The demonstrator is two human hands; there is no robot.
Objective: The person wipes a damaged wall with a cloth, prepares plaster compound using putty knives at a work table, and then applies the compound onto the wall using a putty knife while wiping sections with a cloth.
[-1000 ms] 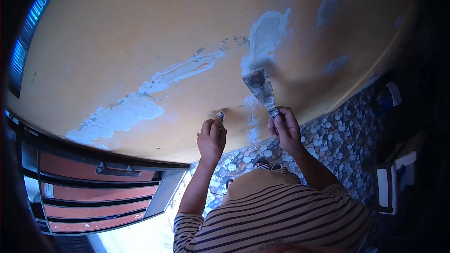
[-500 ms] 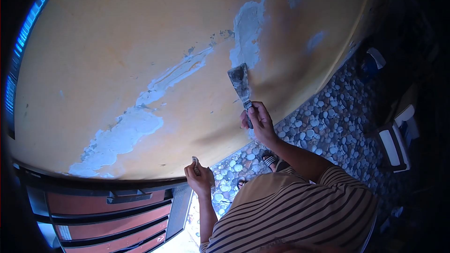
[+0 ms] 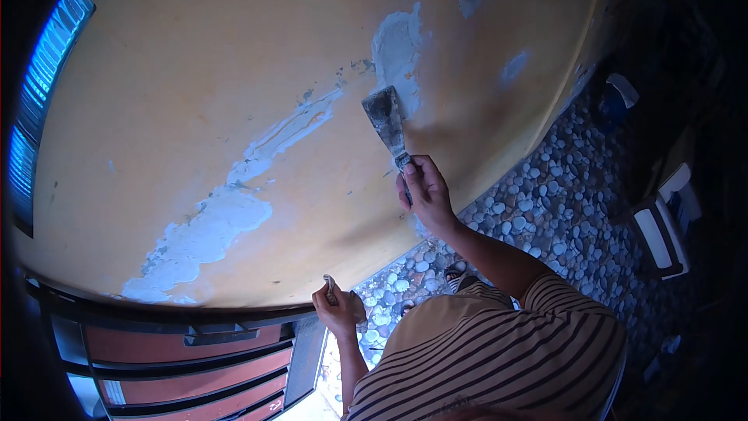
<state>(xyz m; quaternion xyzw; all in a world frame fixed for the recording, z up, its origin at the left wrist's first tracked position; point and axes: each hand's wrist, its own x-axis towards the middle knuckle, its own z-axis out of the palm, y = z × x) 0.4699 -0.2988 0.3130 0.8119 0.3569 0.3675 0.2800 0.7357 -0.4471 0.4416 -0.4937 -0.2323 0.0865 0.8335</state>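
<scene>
My right hand (image 3: 428,193) is closed round the handle of a putty knife (image 3: 386,119). Its wide, smeared blade points up the yellowish wall (image 3: 273,47) and overlaps the lower left edge of a pale filler patch (image 3: 396,45); whether it touches is unclear. Lower down, my left hand (image 3: 336,316) is closed on a thin item (image 3: 330,287) seen nearly edge-on, its kind not clear. A longer filler strip (image 3: 222,222) runs diagonally across the wall to the left of both hands.
A drawer unit with reddish fronts (image 3: 187,378) stands at the lower left. The floor (image 3: 538,195) has a pebble pattern. On the right are a blue and white container (image 3: 619,100) and a white-edged object (image 3: 654,238). A louvred window (image 3: 39,93) is at far left.
My right hand and the putty knife have shifted slightly up and left, moving the blade from the patch's bottom tip to beside its lower left edge. My left hand keeps its grip, slightly lower in view.
</scene>
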